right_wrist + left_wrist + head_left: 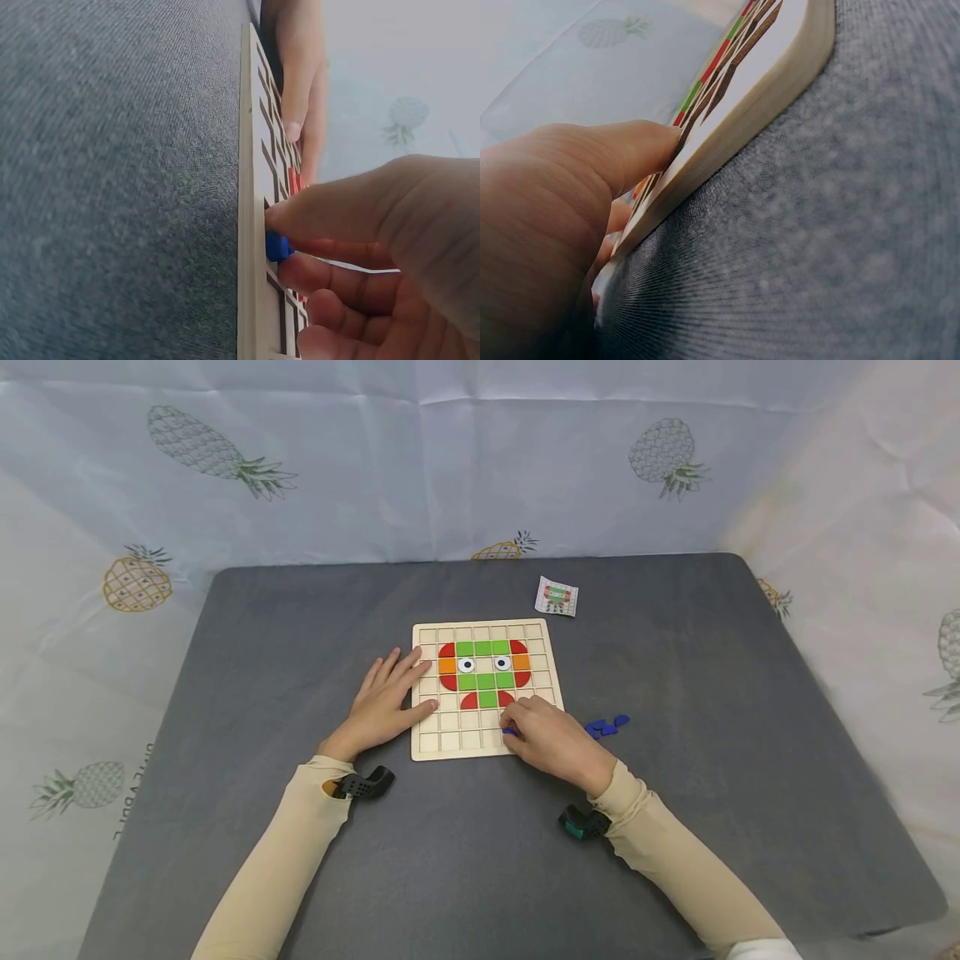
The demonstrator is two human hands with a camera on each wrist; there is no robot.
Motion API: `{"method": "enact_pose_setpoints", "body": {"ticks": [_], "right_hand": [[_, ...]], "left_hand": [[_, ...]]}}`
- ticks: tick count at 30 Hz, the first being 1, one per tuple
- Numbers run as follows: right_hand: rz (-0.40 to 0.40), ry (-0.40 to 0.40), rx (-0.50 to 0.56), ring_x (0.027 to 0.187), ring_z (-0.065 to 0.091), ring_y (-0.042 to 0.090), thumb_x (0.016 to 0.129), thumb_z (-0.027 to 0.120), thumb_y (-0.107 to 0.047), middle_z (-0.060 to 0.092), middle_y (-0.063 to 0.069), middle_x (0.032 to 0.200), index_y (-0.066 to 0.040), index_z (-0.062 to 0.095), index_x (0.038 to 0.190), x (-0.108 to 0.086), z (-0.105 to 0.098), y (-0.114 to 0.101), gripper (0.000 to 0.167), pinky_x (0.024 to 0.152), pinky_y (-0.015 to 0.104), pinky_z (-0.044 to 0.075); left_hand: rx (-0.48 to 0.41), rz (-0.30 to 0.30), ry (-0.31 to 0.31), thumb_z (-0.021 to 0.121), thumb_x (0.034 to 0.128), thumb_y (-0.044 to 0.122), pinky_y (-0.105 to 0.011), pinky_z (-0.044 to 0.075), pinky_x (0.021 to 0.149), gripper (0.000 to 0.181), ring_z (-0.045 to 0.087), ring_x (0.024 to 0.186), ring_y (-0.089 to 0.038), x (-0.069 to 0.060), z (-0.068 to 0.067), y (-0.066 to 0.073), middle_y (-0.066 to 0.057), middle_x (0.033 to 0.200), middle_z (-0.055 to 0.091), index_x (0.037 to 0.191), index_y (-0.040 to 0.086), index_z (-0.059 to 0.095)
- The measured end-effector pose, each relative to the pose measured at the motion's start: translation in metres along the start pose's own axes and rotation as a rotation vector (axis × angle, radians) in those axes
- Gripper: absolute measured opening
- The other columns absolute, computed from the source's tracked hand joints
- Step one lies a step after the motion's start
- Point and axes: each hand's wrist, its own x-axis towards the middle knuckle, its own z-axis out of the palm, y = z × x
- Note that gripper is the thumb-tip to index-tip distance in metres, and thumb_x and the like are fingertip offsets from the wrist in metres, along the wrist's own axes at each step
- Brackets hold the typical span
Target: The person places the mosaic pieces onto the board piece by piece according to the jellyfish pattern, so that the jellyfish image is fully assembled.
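Note:
A wooden grid board (446,742) lies on the table, holding red, green and orange tiles plus two round eye tiles (466,665). My left hand (382,706) rests on the board's left edge with its fingers spread. At the lower right of the board my right hand (555,739) pinches a small blue tile (276,246) between thumb and fingers, right at the grid. In the left wrist view the left thumb (641,150) touches the board's top. Several loose blue tiles (609,729) lie on the table just past the right hand.
Behind the board lies a small printed card (557,597) with a similar coloured pattern. The grey table (300,618) extends on all sides of the board. A pineapple-print cloth (480,468) hangs behind the table's far edge.

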Motion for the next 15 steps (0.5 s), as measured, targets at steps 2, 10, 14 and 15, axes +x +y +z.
{"method": "enact_pose_setpoints", "body": {"ticks": [2, 10, 14, 15], "right_hand": [[0.0, -0.006, 0.024, 0.083, 0.052, 0.014, 0.095, 0.071, -0.017, 0.062, -0.001, 0.088, -0.01, 0.07, 0.104, 0.001, -0.001, 0.0, 0.012, 0.067, 0.026, 0.047], [0.051, 0.021, 0.078, 0.068, 0.052, 0.012, 0.096, 0.069, -0.018, 0.063, -0.001, 0.079, -0.008, 0.072, 0.106, 0.007, -0.01, 0.009, 0.015, 0.057, 0.024, 0.043], [0.081, 0.042, 0.025, 0.072, 0.054, 0.013, 0.096, 0.068, -0.018, 0.067, 0.0, 0.086, -0.01, 0.075, 0.103, 0.011, -0.009, 0.014, 0.013, 0.055, 0.023, 0.042], [0.083, 0.039, 0.016, 0.072, 0.055, 0.013, 0.096, 0.068, -0.018, 0.068, 0.0, 0.086, -0.01, 0.075, 0.102, 0.011, -0.009, 0.015, 0.013, 0.054, 0.023, 0.042]], "left_hand": [[0.001, -0.003, 0.001, 0.059, 0.0974, 0.049, -0.049, -0.005, 0.13, 0.076, -0.001, 0.161, -0.029, 0.0, 0.0, 0.0, 0.002, 0.173, 0.013, 0.161, 0.019, 0.032], [0.007, 0.003, 0.011, 0.059, 0.0976, 0.048, -0.05, -0.005, 0.13, 0.075, 0.001, 0.161, -0.03, 0.0, 0.0, -0.001, 0.0, 0.173, 0.014, 0.161, 0.018, 0.032], [0.006, -0.002, 0.007, 0.059, 0.0975, 0.048, -0.049, -0.005, 0.13, 0.075, 0.0, 0.161, -0.029, 0.0, 0.0, -0.001, 0.0, 0.173, 0.014, 0.161, 0.018, 0.032], [0.007, -0.003, 0.006, 0.059, 0.0974, 0.048, -0.049, -0.005, 0.13, 0.075, 0.0, 0.161, -0.029, 0.0, 0.0, -0.001, 0.001, 0.173, 0.014, 0.161, 0.018, 0.032]]}}
